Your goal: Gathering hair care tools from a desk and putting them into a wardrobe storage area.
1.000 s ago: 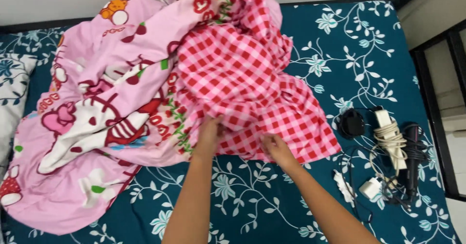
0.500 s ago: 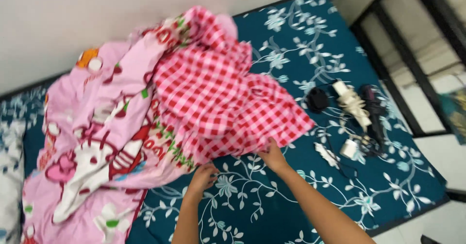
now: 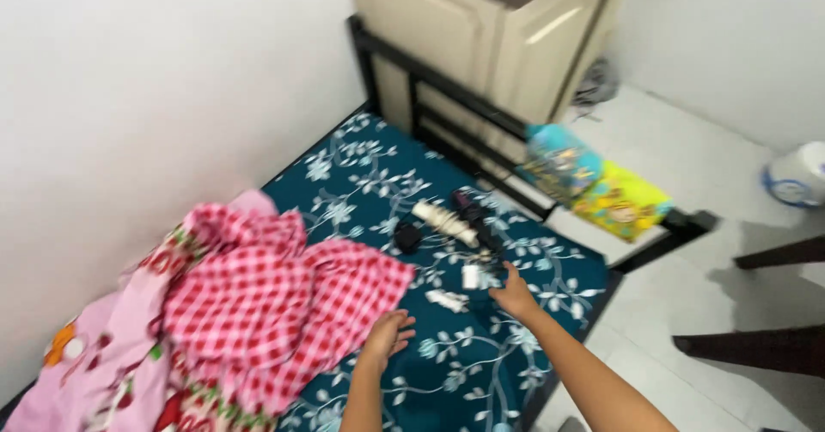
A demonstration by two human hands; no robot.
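The hands are letting go of the checked cloth [image 3: 284,303] they were gripping before — the view is swinging toward the bed's foot. The left hand [image 3: 388,333] is lying open on the bed [image 3: 361,183] beside the cloth. The right hand [image 3: 514,294] — fingers spread — is touching the cables [image 3: 481,260], holding nothing. Two bright packs [image 3: 593,183] are sitting on the bed frame.

My left hand [image 3: 388,332] rests on the teal floral-print bed sheet [image 3: 361,183], just right of the red-and-white checked cloth blanket [image 3: 284,303]; my right hand [image 3: 514,294] touches the tangle of black and white chargers and cords [image 3: 464,230] beyond.
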